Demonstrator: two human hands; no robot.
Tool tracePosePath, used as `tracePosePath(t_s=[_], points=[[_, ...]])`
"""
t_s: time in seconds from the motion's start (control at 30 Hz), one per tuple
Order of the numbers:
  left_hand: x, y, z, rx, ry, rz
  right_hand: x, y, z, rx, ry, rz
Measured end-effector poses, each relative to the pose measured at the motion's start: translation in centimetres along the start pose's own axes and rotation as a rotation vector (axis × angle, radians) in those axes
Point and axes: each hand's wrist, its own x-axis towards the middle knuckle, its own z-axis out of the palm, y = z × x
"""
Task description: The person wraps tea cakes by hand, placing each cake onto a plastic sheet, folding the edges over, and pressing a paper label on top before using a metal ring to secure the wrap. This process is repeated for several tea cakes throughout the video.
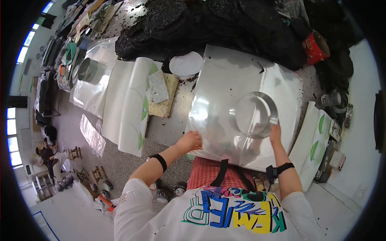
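A stack of clear plastic sheet (219, 86) lies before me, glossy and reflecting light. On its right half rests a round metal ring (273, 109), a wide hoop through which the sheet shows. My right hand (276, 135) grips the near right rim of this ring, its fingertips partly hidden behind the metal. At the sheet's near left corner, my left hand (190, 141) is closed with curled fingers on the edge of the plastic.
Dark, crumbly material (209, 28) is heaped along the back. To the left are a white printed roll (134, 100), a yellowish block (167, 98) and another metal ring (89, 70). A red container (315, 48) sits back right. Another person (50, 156) is far left.
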Motion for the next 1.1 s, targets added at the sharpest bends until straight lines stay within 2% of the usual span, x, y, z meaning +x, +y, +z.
tracePosePath(t_s=[0.03,0.07,0.1,0.13,0.17,0.23,0.27,0.33,0.37,0.4,0.43,0.5,0.57,0.63,0.67,0.73,0.77,0.83,0.87,0.9,0.97,1.0,1.03,1.07,1.1], points=[[0.1,-0.3,0.0,-0.025,-0.024,0.032,-0.4,0.9,-1.6,0.059,0.048,-0.019],[0.7,-0.5,-0.4,-0.026,-0.026,0.031,-0.8,1.9,-3.4,0.125,0.037,0.148],[1.7,-0.4,-1.0,-0.135,-0.074,-0.116,-1.1,2.8,-4.9,0.187,0.022,0.319],[2.4,-0.2,-1.6,-0.243,-0.123,-0.264,-1.1,3.6,-6.0,0.184,0.017,0.325],[3.2,0.5,-3.0,-0.243,-0.125,-0.265,-0.9,4.2,-6.9,0.097,0.019,0.390],[4.3,2.4,-5.8,-0.319,-0.085,-0.086,-1.6,4.4,-7.4,0.010,0.029,0.465],[3.0,1.7,-3.9,-0.176,-0.105,0.007,-2.0,4.1,-7.6,0.044,0.030,0.512],[0.5,1.1,-2.2,-0.123,-0.094,0.046,-1.8,4.8,-7.8,0.080,0.041,0.552],[0.0,0.8,-1.7,-0.069,-0.087,0.079,-1.6,7.1,-7.4,0.110,0.080,0.502],[0.3,0.5,-1.2,-0.059,0.008,0.083,-1.8,7.4,-6.9,0.145,0.122,0.456],[0.8,-0.5,-0.9,-0.052,-0.003,0.097,-1.8,7.6,-6.7,0.155,0.138,0.461],[0.8,-1.0,0.6,-0.194,-0.047,-0.007,-2.0,4.9,-6.5,0.261,0.123,0.473],[1.2,-1.4,-0.2,-0.244,-0.035,-0.015,-0.4,6.8,-5.7,0.261,0.112,0.482],[1.7,-1.7,-1.4,-0.062,0.008,0.038,0.5,5.7,-4.2,0.400,0.318,0.428],[1.9,-1.4,-1.8,-0.058,0.010,0.042,0.8,4.9,-4.3,0.403,0.321,0.424],[1.9,-0.7,-2.2,0.030,-0.099,0.137,0.1,2.4,-5.3,0.388,0.119,0.395],[1.6,-0.5,-1.9,0.032,-0.102,0.139,-0.8,0.8,-5.7,0.390,0.122,0.396],[1.7,-0.8,-1.4,-0.084,-0.165,0.094,-2.6,-3.4,-6.7,0.466,0.189,0.270],[2.5,-1.3,-1.6,-0.073,-0.162,0.110,-4.1,-5.2,-7.3,0.397,0.153,0.221],[3.6,-1.6,-1.7,-0.107,-0.250,0.044,-5.9,-7.1,-7.8,0.322,0.121,0.171],[7.3,-1.2,-3.8,-0.259,-0.382,-0.158,-9.4,-14.0,-6.3,0.392,-0.165,0.026],[10.3,-1.0,-6.6,-0.368,-0.433,-0.291,-10.1,-17.1,-4.4,0.193,-0.301,-0.069],[13.1,-1.3,-8.2,-0.378,-0.204,-0.248,-11.0,-17.9,-1.7,0.208,-0.400,-0.174],[16.0,1.0,-12.0,-0.451,0.050,-0.261,-11.4,-17.5,1.2,0.223,-0.448,-0.294],[17.8,4.8,-16.8,-0.540,0.132,-0.327,-11.0,-17.2,3.5,0.292,-0.439,-0.284]])
